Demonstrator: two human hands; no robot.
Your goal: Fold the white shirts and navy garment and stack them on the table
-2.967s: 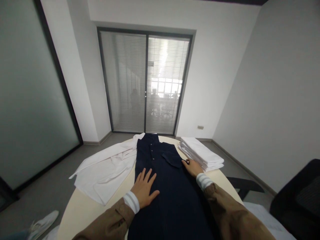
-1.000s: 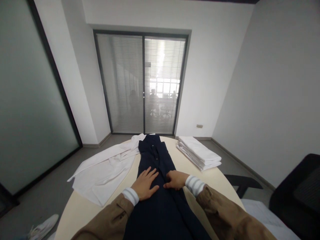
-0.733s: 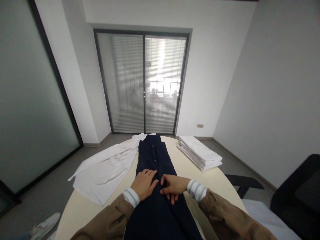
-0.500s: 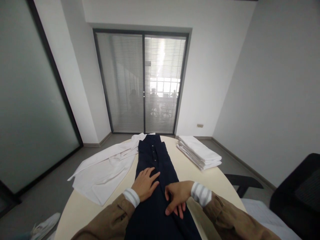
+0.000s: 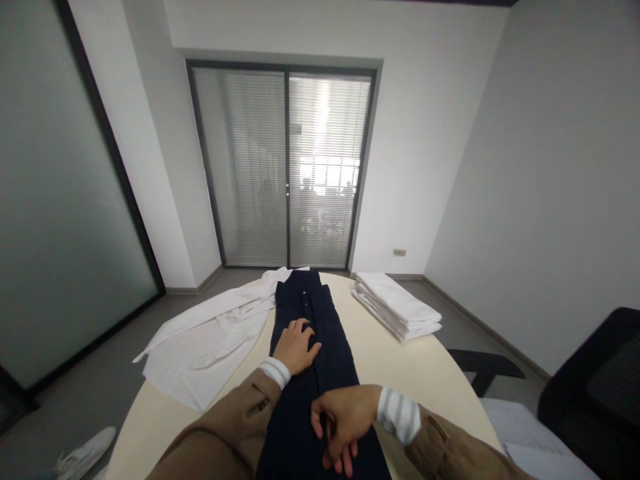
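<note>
A long navy garment with a row of small buttons [image 5: 340,360], apparently a shirt folded narrow, runs down the table toward me. My left hand [image 5: 296,348] lies on it below the buttons, palm down, its fingers slightly bent and holding nothing. Closer to me, my right hand [image 5: 346,421] is over the garment's near part with the wrist bent. Its fingers are curled loosely, thumb and index finger apart, and no cloth shows between them. The garment's near end runs out of view at the bottom.
A white shirt [image 5: 215,340] is spread at the left, hanging past the edge of the round cream table [image 5: 400,380]. Folded white clothes [image 5: 397,307] are stacked at the right. A black chair [image 5: 595,380] stands at the right, and a white shoe [image 5: 87,453] shows on the floor at left.
My left hand has slid a little away from me along the navy garment. My right hand has come nearer to me and slightly left over the cloth.
</note>
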